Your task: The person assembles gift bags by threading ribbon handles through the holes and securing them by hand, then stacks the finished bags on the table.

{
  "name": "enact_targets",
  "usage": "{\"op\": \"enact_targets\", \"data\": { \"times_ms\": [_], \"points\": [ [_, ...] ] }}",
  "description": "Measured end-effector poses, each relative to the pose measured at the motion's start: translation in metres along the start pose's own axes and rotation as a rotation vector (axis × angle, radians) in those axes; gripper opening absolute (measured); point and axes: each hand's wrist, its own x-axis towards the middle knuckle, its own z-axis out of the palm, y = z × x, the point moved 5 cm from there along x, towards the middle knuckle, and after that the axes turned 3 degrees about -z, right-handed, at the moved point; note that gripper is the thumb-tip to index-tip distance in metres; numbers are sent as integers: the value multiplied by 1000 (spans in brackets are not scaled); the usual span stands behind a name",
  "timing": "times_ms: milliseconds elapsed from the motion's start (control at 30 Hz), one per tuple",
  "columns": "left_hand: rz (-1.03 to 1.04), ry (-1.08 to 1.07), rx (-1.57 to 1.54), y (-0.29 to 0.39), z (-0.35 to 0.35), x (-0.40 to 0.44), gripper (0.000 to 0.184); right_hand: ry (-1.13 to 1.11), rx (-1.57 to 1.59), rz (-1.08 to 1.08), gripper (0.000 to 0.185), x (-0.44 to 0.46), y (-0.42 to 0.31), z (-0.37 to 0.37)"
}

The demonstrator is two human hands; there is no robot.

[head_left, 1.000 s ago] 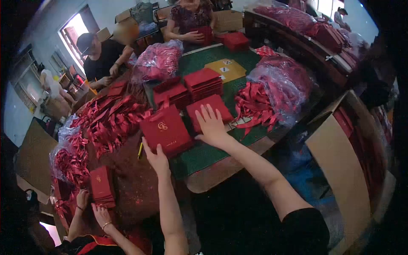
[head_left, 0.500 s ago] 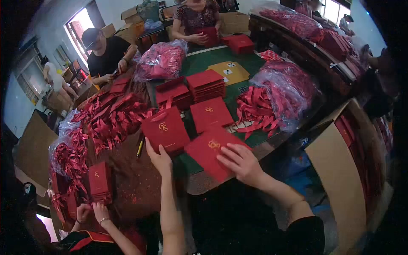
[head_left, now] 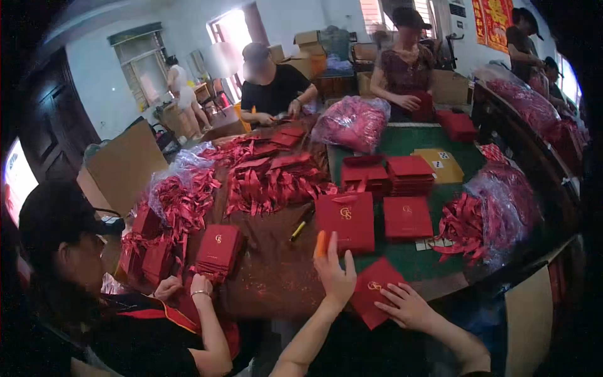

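Note:
My left hand (head_left: 337, 276) has its fingers spread, one wearing an orange finger cover. Its fingertips are at the lower edge of a red gift bag (head_left: 355, 229) with gold lettering; whether they touch it I cannot tell. A second red gift bag (head_left: 366, 290), tilted, partly overhangs the near table edge. On that bag lie the fingers of my right hand (head_left: 408, 306), its thumb hidden. Beyond my hands are another red bag (head_left: 408, 229) lying flat and two stacks of red bags (head_left: 409, 176).
Red ribbons (head_left: 270, 185) heap at left, beside a yellow pen (head_left: 298, 231). Plastic-wrapped bundles (head_left: 352, 122) stand farther back. A co-worker at left handles ribbons near a bag stack (head_left: 218, 248); others work across the table. A cardboard box (head_left: 527, 308) stands at right.
The camera has turned left and up, so more of the left co-worker shows. My right hand has drawn its gift bag nearer my body. My left hand's fingers have spread apart.

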Motion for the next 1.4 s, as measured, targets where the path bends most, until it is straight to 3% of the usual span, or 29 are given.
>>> {"op": "enact_targets", "data": {
  "times_ms": [100, 133, 200, 300, 400, 433, 467, 500, 567, 600, 700, 767, 800, 900, 1067, 1133, 1167, 1233, 1267, 1333, 1400],
  "points": [
    [264, -182, 86, 9, 13, -33, 29, 28, 29, -25, 56, 6, 2, -4],
    [237, -237, 64, 11, 18, -41, 17, 43, 87, -16, 57, 4, 3, -3],
    [268, -318, 200, 5, 28, -54, 24, 87, 129, -18, 60, 7, 3, -19],
    [311, -332, 291, 0, 35, -67, 32, 376, 83, 89, 42, -8, 24, -33],
    [292, -345, 315, -4, 38, -71, 34, 764, -120, 398, 13, -51, 74, -55],
    [295, -349, 356, -2, 39, -72, 35, 907, -187, 577, 12, -69, 91, -74],
    [311, -325, 288, -3, 38, -72, 39, 1114, 1, 815, 11, -90, 114, -80],
    [279, -341, 299, -4, 39, -72, 41, 1167, -24, 958, 11, -110, 132, -87],
    [237, -372, 247, -3, 40, -70, 49, 1143, -141, 939, 11, -118, 141, -106],
    [241, -381, 241, 1, 39, -68, 49, 1079, -41, 951, 12, -121, 153, -98],
    [76, -385, 243, 5, 33, -67, 54, 814, 14, 870, 15, -103, 161, -81],
    [-102, -499, 154, -6, 35, -68, 57, 635, 48, 853, 17, -86, 155, -76],
    [-101, -476, 122, -7, 32, -68, 55, 684, 52, 695, 20, -83, 160, -63],
    [-255, -479, 62, -13, 29, -69, 50, 498, 18, 855, 24, -68, 162, -51],
    [-270, -434, -25, 0, 12, -62, 37, 396, -131, 843, 19, -49, 161, -30],
    [-386, -405, -144, -12, 12, -65, 34, 434, -188, 812, 14, -47, 157, -27],
    [-407, -379, -290, -19, 12, -68, 34, 350, -194, 854, 13, -42, 158, -27],
    [-580, -414, -126, -19, 2, -67, 35, 638, -44, 737, 13, -37, 141, -38],
    [-688, -399, -266, -8, -6, -64, 35, 710, 7, 677, 13, -25, 117, -56],
    [-846, -344, -540, -30, 4, -74, 33, 717, 546, 694, 16, -3, 87, -54],
    [-809, -305, -674, -48, 10, -82, 31, 698, 666, 629, 18, 23, 49, -46]
  ]
}}
